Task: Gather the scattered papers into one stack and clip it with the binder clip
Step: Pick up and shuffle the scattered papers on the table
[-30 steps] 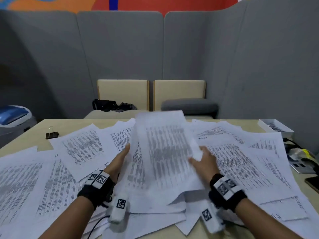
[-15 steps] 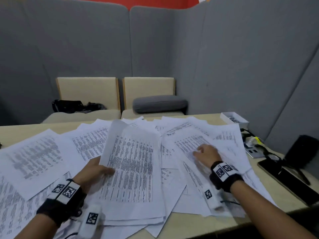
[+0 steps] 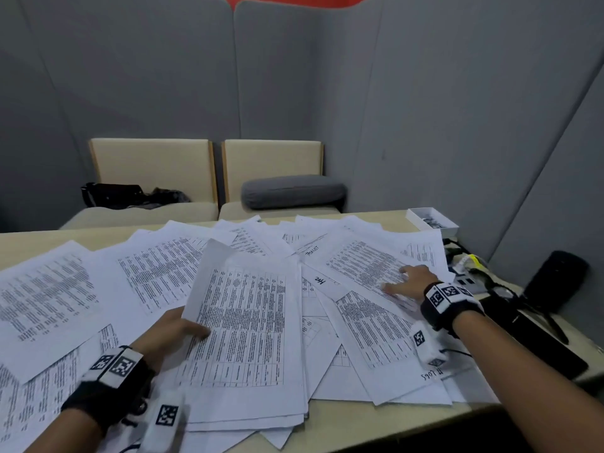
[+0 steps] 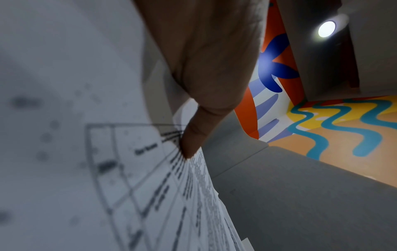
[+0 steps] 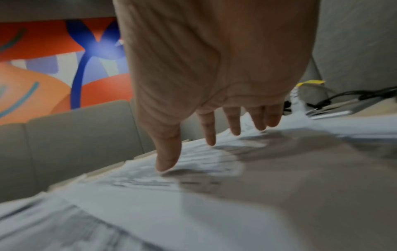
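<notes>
Printed white papers (image 3: 157, 276) lie scattered across the beige table (image 3: 19, 243). My left hand (image 3: 178, 328) holds a gathered stack (image 3: 245, 338) by its left edge, thumb on top; the left wrist view shows the thumb (image 4: 193, 139) pressed on the top sheet (image 4: 133, 169). My right hand (image 3: 408, 281) lies flat with spread fingers on a sheet (image 3: 362, 266) at the right; in the right wrist view its fingertips (image 5: 167, 163) touch that paper (image 5: 193, 161). The binder clip is out of view.
A small white box (image 3: 431, 219) sits at the table's far right corner. Cables, a black phone (image 3: 536, 338) and a black cylinder (image 3: 559, 282) lie along the right edge. Two beige seats with a grey cushion (image 3: 294, 191) and a black bag (image 3: 114, 194) stand behind.
My right hand let go of the stack and reached right onto a loose sheet. The stack came down to the table in my left hand. The view swung right, losing the binder clip.
</notes>
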A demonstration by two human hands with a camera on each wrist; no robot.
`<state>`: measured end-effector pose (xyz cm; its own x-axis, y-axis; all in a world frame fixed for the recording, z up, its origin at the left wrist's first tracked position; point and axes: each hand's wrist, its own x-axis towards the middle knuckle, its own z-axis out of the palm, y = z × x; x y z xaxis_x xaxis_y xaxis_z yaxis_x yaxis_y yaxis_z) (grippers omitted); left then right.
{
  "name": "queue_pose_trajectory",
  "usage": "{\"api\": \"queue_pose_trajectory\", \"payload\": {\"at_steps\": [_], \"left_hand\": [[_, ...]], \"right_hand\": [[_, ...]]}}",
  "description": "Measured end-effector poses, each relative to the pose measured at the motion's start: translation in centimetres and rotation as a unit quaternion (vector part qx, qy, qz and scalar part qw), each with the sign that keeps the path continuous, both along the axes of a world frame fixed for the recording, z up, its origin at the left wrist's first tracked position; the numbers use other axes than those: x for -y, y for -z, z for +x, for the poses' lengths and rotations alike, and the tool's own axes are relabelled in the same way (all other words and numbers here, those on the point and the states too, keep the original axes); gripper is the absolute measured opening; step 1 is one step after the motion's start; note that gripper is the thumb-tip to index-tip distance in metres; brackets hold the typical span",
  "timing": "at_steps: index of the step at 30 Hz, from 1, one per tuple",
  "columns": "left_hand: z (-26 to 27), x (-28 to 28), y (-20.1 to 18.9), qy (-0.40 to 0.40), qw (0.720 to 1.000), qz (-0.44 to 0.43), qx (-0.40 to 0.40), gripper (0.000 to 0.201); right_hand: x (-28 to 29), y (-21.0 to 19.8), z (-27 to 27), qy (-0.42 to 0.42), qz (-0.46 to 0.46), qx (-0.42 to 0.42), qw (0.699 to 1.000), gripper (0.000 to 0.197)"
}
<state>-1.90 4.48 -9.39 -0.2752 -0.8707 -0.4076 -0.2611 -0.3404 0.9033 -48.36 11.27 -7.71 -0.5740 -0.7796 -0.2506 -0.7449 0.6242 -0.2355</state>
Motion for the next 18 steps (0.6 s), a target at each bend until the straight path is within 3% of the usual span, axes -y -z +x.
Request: {"api": "queue_pose_trajectory", "payload": {"at_steps": [3, 9, 15, 18], "left_hand": [[0.2, 0.2, 0.2, -0.005, 1.000, 0.000, 0.005, 0.022], [-0.1, -0.2, -0.1, 0.000, 0.998, -0.032, 0.059, 0.009], [0.0, 0.0, 0.1, -0.006, 0.996, -0.034, 0.083, 0.011], [0.1, 0.1, 0.3, -0.007, 0.997, -0.020, 0.072, 0.027]], "right_hand": [[-0.6, 0.8, -0.8, -0.031, 0.005, 0.018, 0.999, 0.089], [0.7, -1.8, -0.9, -0.044, -0.045, 0.012, 0.998, 0.041], [4.1, -4.4, -1.9, -0.050, -0.076, -0.029, 0.995, 0.035], [5.9, -3.8, -2.9, -0.044, -0.085, -0.027, 0.995, 0.037]]}}
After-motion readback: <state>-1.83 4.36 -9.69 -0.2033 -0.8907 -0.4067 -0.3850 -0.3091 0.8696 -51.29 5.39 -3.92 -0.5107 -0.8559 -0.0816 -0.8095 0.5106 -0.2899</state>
